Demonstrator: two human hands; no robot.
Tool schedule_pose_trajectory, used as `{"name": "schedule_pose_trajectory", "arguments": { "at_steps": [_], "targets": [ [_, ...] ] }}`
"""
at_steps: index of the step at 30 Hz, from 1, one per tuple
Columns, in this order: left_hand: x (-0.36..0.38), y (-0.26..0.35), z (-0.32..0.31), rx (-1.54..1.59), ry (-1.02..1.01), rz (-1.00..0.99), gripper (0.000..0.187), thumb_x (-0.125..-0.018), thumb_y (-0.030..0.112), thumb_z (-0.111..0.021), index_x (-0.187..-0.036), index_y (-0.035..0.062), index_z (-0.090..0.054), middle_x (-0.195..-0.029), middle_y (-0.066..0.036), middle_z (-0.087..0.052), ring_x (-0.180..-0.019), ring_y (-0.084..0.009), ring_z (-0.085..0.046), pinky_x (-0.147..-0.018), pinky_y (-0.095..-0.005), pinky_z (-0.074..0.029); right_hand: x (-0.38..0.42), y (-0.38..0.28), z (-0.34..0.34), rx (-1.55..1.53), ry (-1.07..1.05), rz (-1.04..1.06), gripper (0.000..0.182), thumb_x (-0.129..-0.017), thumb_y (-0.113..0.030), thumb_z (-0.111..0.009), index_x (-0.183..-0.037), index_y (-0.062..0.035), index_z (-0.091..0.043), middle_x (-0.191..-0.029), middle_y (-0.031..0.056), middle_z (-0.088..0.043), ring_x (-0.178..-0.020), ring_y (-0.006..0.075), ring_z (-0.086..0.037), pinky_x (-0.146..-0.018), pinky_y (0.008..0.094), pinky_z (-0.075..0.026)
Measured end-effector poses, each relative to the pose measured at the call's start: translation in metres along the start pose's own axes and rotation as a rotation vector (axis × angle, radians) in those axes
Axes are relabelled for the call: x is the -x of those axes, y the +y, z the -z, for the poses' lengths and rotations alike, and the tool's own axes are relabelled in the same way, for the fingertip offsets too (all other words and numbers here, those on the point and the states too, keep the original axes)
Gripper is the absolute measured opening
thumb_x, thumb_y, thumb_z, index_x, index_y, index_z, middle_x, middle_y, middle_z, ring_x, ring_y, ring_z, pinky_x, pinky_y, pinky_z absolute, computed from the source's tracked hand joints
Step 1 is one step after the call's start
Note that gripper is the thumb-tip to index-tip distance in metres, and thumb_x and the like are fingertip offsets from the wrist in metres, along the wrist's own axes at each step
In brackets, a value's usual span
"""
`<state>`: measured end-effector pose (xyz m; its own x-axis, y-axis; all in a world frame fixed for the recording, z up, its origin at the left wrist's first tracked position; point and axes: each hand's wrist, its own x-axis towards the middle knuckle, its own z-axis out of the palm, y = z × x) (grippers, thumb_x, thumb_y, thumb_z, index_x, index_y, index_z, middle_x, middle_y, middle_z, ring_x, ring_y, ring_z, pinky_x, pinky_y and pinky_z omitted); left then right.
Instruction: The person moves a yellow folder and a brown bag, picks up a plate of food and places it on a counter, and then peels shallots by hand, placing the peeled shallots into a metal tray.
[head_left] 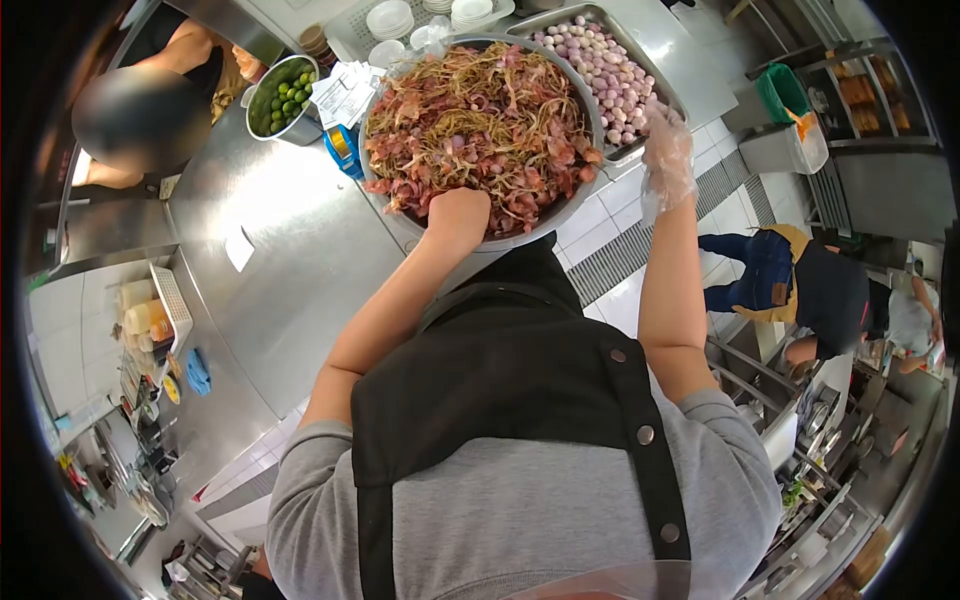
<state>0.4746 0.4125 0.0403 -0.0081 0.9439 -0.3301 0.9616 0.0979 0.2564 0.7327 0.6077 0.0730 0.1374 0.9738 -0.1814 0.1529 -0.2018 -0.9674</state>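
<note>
A large round metal bowl (597,130) is heaped with reddish papery skins and dry roots (480,125), which look like shallot or onion peelings. My bare left hand (460,218) is curled into the near side of the heap, its fingertips hidden among the skins. On the right, my right hand (668,160) wears a loose clear plastic glove and reaches to the edge of a metal tray (672,92). Peeled purple-white shallots (605,75) fill that tray. Wrinkled plastic blurs the right fingers, so their grip cannot be made out.
Left of the bowl stand a pot of green limes (290,100), papers (345,95) and a blue tape dispenser (343,150). Stacked white dishes (390,20) sit behind. A person (145,110) is across the steel counter (290,280); another person (790,280) bends at the right.
</note>
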Motion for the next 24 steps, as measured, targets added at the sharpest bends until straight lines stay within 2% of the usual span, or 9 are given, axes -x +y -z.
{"name": "schedule_pose_trajectory", "arguments": {
  "at_steps": [2, 4, 6, 8, 10, 16, 20, 22, 24],
  "targets": [
    [-0.002, -0.006, -0.005, 0.008, -0.006, -0.09, 0.026, -0.074, 0.023, -0.075, -0.082, -0.0007, -0.069, -0.083, -0.021, -0.07, -0.083, -0.0384, -0.068, -0.076, -0.0473, -0.054, 0.013, 0.01, 0.003, 0.015, 0.0, 0.005, 0.035, -0.09, -0.028, -0.066, -0.116, -0.0042, -0.065, -0.075, 0.0001, -0.058, -0.054, 0.0068, -0.043, -0.047, 0.0239, -0.032],
    [0.001, -0.018, 0.011, 0.155, -0.079, -0.162, 0.026, -0.074, 0.023, -0.076, -0.082, -0.0002, -0.069, -0.083, -0.019, -0.07, -0.081, -0.0365, -0.068, -0.074, -0.0457, -0.054, 0.039, 0.013, 0.005, 0.128, -0.129, 0.081, 0.042, -0.092, -0.029, -0.066, -0.122, 0.0005, -0.063, -0.102, 0.0116, -0.067, -0.093, 0.0167, -0.062, -0.081, 0.0287, -0.048],
    [0.007, -0.026, 0.022, 0.375, -0.065, -0.203, 0.023, -0.073, 0.022, -0.077, -0.081, 0.0011, -0.07, -0.08, -0.016, -0.069, -0.078, -0.0326, -0.068, -0.071, -0.0427, -0.053, 0.063, 0.006, 0.001, 0.174, -0.158, 0.15, 0.05, -0.087, -0.027, -0.069, -0.129, -0.0018, -0.06, -0.089, 0.0054, -0.065, -0.058, 0.0121, -0.052, -0.051, 0.0276, -0.041],
    [0.02, -0.023, 0.024, 0.454, 0.108, -0.137, 0.019, -0.074, 0.019, -0.076, -0.082, 0.0022, -0.072, -0.077, -0.014, -0.07, -0.076, -0.0291, -0.069, -0.071, -0.04, -0.052, 0.096, -0.012, -0.009, 0.001, -0.261, 0.176, 0.054, -0.089, -0.027, -0.067, -0.133, 0.0024, -0.055, -0.115, 0.015, -0.066, -0.082, 0.0203, -0.064, -0.071, 0.0311, -0.052],
    [0.027, -0.011, 0.036, 0.47, 0.218, -0.053, 0.016, -0.076, 0.016, -0.075, -0.082, 0.0012, -0.071, -0.08, -0.015, -0.071, -0.078, -0.0313, -0.069, -0.072, -0.0407, -0.052, 0.084, 0.03, -0.016, 0.274, -0.272, 0.44, 0.057, -0.091, -0.026, -0.065, -0.137, 0.0051, -0.05, -0.134, 0.0207, -0.057, -0.107, 0.025, -0.062, -0.095, 0.0345, -0.049],
    [0.035, -0.01, 0.03, -0.021, 0.314, -0.261, 0.016, -0.083, 0.013, -0.066, -0.093, 0.0036, -0.076, -0.087, -0.017, -0.072, -0.082, -0.0376, -0.068, -0.079, -0.0443, -0.051, 0.147, -0.023, -0.027, 0.361, -0.429, 0.297, 0.062, -0.092, -0.029, -0.058, -0.146, -0.002, -0.043, -0.137, 0.0246, -0.054, -0.123, 0.0385, -0.054, -0.106, 0.04, -0.042],
    [0.026, 0.001, 0.025, -0.018, 0.267, -0.399, 0.016, -0.082, 0.009, -0.064, -0.091, 0.0029, -0.076, -0.091, -0.018, -0.071, -0.084, -0.0392, -0.066, -0.08, -0.0461, -0.051, 0.157, 0.003, -0.031, 0.425, -0.366, 0.419, 0.062, -0.094, -0.033, -0.056, -0.147, -0.0033, -0.041, -0.136, 0.0248, -0.053, -0.122, 0.0402, -0.052, -0.108, 0.0427, -0.038],
    [0.004, -0.001, 0.008, 0.182, -0.054, -0.304, 0.017, -0.081, 0.008, -0.067, -0.094, -0.0018, -0.072, -0.1, -0.02, -0.068, -0.088, -0.04, -0.065, -0.079, -0.0441, -0.052, 0.162, 0.005, -0.029, 0.363, -0.413, 0.39, 0.062, -0.096, -0.034, -0.054, -0.149, -0.0052, -0.039, -0.137, 0.0246, -0.052, -0.125, 0.0414, -0.048, -0.11, 0.0451, -0.036],
    [-0.001, 0.003, -0.004, 0.188, 0.01, -0.262, 0.019, -0.081, 0.007, -0.067, -0.097, -0.0026, -0.071, -0.101, -0.021, -0.067, -0.089, -0.0405, -0.065, -0.078, -0.0441, -0.052, 0.163, 0.012, -0.028, 0.351, -0.412, 0.394, 0.061, -0.096, -0.033, -0.054, -0.149, -0.0068, -0.039, -0.138, 0.0246, -0.051, -0.129, 0.0413, -0.046, -0.111, 0.0458, -0.035]
  ]
}}
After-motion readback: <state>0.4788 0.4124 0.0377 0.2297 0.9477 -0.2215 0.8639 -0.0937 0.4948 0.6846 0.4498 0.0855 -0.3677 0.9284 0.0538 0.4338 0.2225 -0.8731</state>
